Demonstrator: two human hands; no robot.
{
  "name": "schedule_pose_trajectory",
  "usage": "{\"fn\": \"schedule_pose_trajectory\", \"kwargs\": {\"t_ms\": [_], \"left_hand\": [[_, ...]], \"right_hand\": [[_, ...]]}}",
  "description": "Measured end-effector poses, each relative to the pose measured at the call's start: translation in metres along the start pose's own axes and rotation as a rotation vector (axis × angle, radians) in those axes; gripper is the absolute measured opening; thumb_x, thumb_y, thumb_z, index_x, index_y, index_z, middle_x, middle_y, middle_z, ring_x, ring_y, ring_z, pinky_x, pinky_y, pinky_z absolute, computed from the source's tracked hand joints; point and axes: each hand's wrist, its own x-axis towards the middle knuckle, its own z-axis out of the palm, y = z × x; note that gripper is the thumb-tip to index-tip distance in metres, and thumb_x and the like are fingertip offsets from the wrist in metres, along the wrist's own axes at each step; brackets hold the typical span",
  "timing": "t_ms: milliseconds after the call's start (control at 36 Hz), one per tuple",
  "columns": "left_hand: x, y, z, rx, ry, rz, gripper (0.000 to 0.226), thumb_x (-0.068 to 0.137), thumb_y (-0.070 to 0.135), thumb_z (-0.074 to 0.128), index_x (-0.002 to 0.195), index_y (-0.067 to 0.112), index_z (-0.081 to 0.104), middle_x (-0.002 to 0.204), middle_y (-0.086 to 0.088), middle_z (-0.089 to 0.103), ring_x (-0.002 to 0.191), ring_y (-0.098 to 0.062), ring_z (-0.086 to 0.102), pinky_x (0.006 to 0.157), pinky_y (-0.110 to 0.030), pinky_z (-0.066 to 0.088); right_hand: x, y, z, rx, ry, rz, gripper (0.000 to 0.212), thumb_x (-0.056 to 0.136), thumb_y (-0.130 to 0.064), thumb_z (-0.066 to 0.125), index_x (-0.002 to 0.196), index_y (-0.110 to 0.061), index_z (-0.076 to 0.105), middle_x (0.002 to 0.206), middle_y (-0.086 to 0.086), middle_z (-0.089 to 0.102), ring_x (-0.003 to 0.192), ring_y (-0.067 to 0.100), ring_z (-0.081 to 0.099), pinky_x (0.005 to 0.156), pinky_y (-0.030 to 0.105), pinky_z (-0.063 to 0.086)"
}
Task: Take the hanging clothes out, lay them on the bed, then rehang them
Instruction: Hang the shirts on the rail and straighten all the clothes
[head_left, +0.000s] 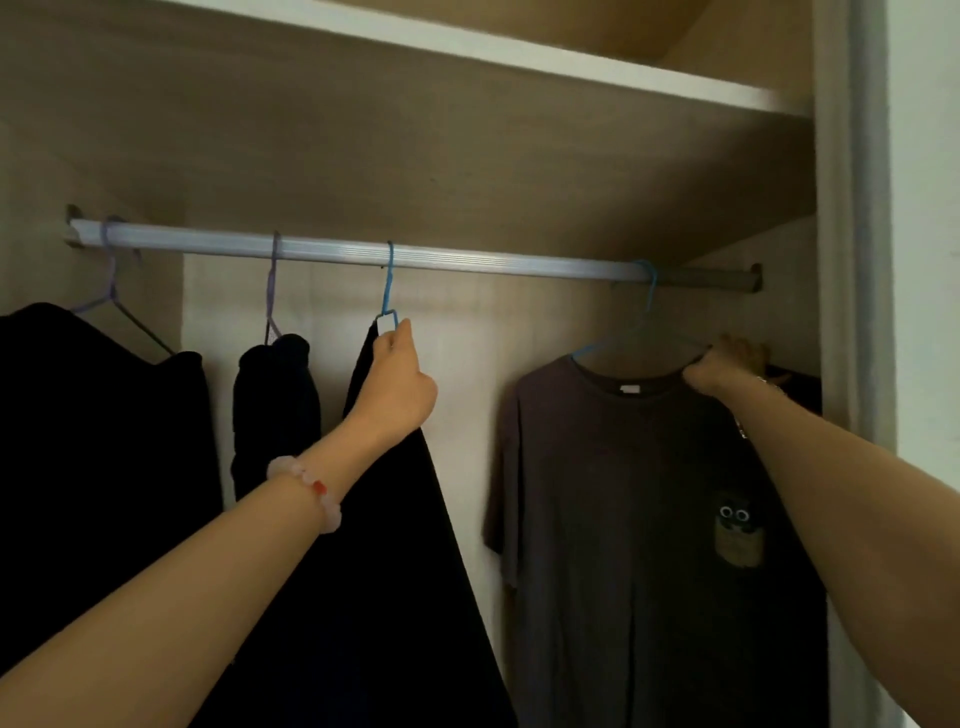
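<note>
Hanging on the rail (467, 260), the dark garment (405, 545) is pinched at its blue hanger (388, 283) by the fingers of the left hand (402, 384), the hook lying straight above them. The T-shirt (623, 493) is gripped at its shoulder by the curled fingers of the right hand (722, 366); an upward lift is indicated.

Single head-worn view — close, angled up and forward at the wardrobe rail (395, 257) — no second view.
</note>
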Motion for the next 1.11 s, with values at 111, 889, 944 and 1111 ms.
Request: {"fn": "schedule_pose_trajectory", "kwargs": {"t_ms": [111,889,944,1111], "left_hand": [[0.011,-0.014,-0.006,-0.052,0.05,-0.054,0.052,0.092,-0.005,0.035,0.142,0.003,0.031,0.117,-0.019,0.05,0.104,-0.034,0.054,0.084,-0.035,0.048],[-0.011,-0.038,-0.054,-0.001,0.185,-0.116,0.037,0.096,-0.009,0.028,0.123,-0.009,0.054,0.124,-0.02,0.06,0.115,-0.034,0.054,0.096,-0.034,0.045],[-0.012,-0.04,-0.058,0.029,0.205,-0.104,0.038,0.095,-0.01,0.029,0.121,-0.007,0.056,0.123,-0.021,0.061,0.114,-0.035,0.055,0.096,-0.035,0.046],[-0.013,-0.042,-0.07,0.171,0.271,-0.114,0.037,0.094,-0.006,0.03,0.119,-0.007,0.057,0.12,-0.024,0.06,0.107,-0.04,0.057,0.094,-0.046,0.05]], "right_hand": [[0.004,0.004,0.002,-0.002,-0.04,0.064,0.07,0.085,-0.031,0.052,0.144,-0.006,0.023,0.15,0.017,0.025,0.141,0.036,0.018,0.114,0.052,0.018],[-0.096,-0.103,0.009,0.229,-0.057,-0.664,0.03,0.095,-0.016,0.042,0.109,-0.003,0.066,0.11,0.018,0.065,0.101,0.036,0.059,0.073,0.029,0.04],[-0.107,-0.121,0.008,0.245,-0.062,-0.697,0.03,0.093,-0.015,0.043,0.105,0.0,0.066,0.107,0.019,0.066,0.097,0.035,0.06,0.068,0.026,0.036],[-0.131,-0.157,0.008,0.3,-0.079,-0.721,0.032,0.092,-0.017,0.042,0.102,0.002,0.066,0.102,0.02,0.067,0.092,0.037,0.062,0.073,0.032,0.047]]}}
